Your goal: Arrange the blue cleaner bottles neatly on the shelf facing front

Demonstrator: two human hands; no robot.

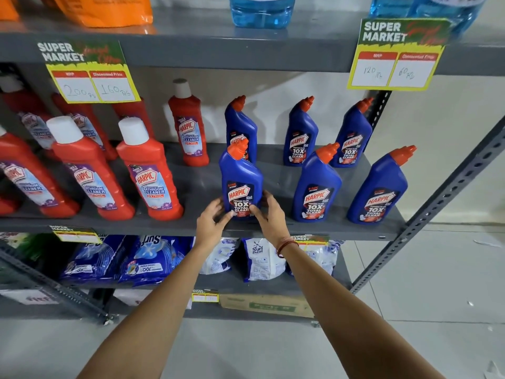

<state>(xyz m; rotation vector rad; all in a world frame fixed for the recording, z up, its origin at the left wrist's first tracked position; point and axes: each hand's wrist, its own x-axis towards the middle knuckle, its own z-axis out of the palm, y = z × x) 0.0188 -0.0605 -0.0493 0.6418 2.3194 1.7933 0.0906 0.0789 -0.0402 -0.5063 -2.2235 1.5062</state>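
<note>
Left hand (211, 218), right hand (269, 212) grip blue bottle (240, 184); label "HARPIC 10X TOTAL CLEAN" faces front.

Rear blue bottle (240, 124) half hidden behind front bottle (241, 181); top-shelf bottles (262, 9) cropped.

"Harpic 10X" blue bottle (241, 184), "Super Market" tag (397, 54)

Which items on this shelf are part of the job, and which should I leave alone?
Part of the job:
- front-left blue Harpic bottle, both hands on it: left hand, right hand
- five other blue Harpic bottles

Leave alone:
- red Harpic bathroom cleaner bottles
- Surf Excel packs
- price tags
</note>
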